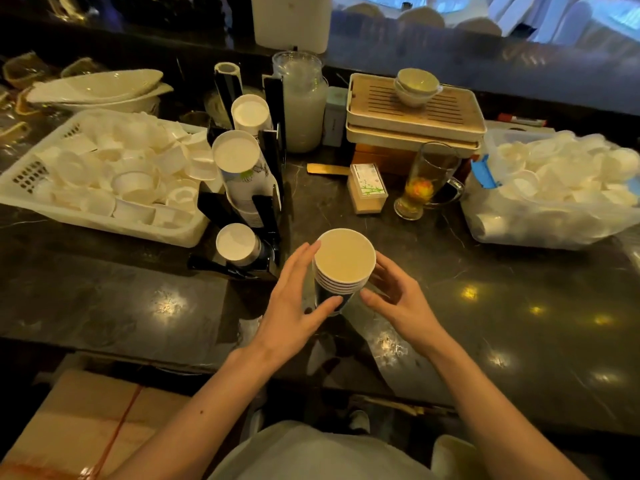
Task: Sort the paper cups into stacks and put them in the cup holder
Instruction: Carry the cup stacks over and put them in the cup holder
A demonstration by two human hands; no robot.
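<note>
A short stack of several nested paper cups [344, 265] stands upright on the dark marble counter, white rims above a dark printed wall. My left hand [294, 299] cups its left side, thumb on the lower wall and fingertips by the rim. My right hand [394, 299] wraps the right side, fingers spread against the stack. The black cup holder [270, 147] stands just to the left. It holds three leaning stacks of cups: a low one [237, 244], a tall middle one [237, 157] and a far one [250, 114].
A white basket [31, 199] of loose white cups sits at the left. A clear bag [540, 230] of cups lies at the right. Behind the stack are a glass mug [426, 181], a small box [367, 188], stacked trays [412, 112] with bowls [417, 86] and a glass jar [301, 102].
</note>
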